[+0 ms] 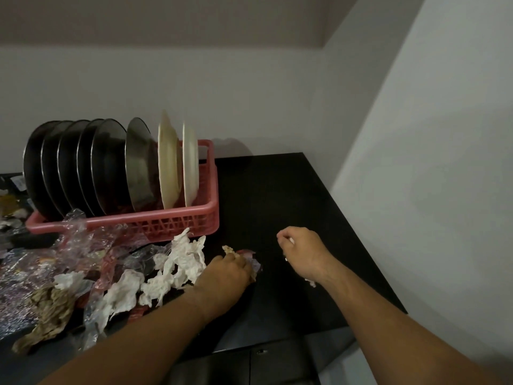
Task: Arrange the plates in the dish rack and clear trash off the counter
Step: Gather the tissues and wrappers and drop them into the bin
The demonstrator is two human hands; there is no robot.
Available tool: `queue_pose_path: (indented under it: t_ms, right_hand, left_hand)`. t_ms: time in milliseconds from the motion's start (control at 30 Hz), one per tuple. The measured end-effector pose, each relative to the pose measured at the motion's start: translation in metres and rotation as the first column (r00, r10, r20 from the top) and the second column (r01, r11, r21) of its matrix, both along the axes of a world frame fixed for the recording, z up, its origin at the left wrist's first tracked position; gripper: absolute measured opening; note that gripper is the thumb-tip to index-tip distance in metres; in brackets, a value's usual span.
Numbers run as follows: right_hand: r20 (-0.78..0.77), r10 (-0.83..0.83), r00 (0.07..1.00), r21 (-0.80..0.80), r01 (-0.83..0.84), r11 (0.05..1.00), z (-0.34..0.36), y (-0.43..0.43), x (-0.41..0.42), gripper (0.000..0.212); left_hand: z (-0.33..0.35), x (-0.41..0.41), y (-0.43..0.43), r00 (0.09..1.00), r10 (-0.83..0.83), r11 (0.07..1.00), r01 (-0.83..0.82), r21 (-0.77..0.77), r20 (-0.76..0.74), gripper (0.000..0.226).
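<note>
No legible text visible anywhere

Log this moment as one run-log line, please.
plates: in dish rack | left hand: grips scraps | right hand: pinches white scrap | trash pile: on counter

Dim indoor light, soft focus throughout, wide-angle bending at the edges.

The dish rack (125,222) is dull pink moulded plastic with a latticed wall. In it, 5 dark plates (69,168) look glossy with thin bright metal edges, 1 steel plate (138,168) shows a brushed grey face, and 2 cream plates (169,168) look smooth and matt. The counter (277,195) is black and smooth with a faint sheen. On it lie crinkled clear plastic film (83,240), crumpled white tissue paper (186,259) and rough brown paper (50,309). The left hand (224,273) grips a brownish paper scrap (229,249); the right hand (302,251) pinches white paper bits (291,240).
</note>
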State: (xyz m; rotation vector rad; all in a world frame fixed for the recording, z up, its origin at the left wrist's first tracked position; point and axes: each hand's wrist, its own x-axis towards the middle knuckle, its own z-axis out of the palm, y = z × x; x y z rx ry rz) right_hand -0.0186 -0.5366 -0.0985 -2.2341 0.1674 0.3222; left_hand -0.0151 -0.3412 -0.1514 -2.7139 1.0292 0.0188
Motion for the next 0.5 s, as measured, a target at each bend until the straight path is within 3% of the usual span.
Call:
queue_pose_path:
  t_ms: [167, 267, 333, 433, 500]
  right_hand:
    - [-0.045, 0.022, 0.999, 0.01, -0.022, 1.0, -0.005, -0.005, -0.005, 0.032]
    - [-0.014, 0.116, 0.993, -0.065, -0.116, 0.991, -0.01, 0.003, -0.006, 0.028]
    - [-0.022, 0.156, 0.988, -0.109, -0.157, 0.982, -0.017, 0.015, -0.007, 0.039]
    - [-0.054, 0.211, 0.976, -0.25, -0.218, 0.943, -0.032, 0.035, -0.004, 0.061]
    - [-0.043, 0.237, 0.971, -0.294, -0.238, 0.925, -0.042, 0.045, -0.002, 0.061]
  left_hand:
    - [0.017, 0.006, -0.002, 1.0, -0.011, 0.974, 0.008, -0.225, -0.011, 0.036]
    - [0.043, 0.017, -0.001, 0.988, 0.094, 0.888, -0.139, -0.438, -0.123, 0.021]
    - [0.062, 0.025, 0.003, 0.963, 0.184, 0.831, -0.26, -0.492, -0.197, 0.014]
    - [0.078, 0.032, 0.011, 0.953, 0.201, 0.768, -0.298, -0.567, -0.228, 0.04]
    - [0.083, 0.035, 0.016, 0.96, 0.175, 0.752, -0.273, -0.601, -0.217, 0.049]
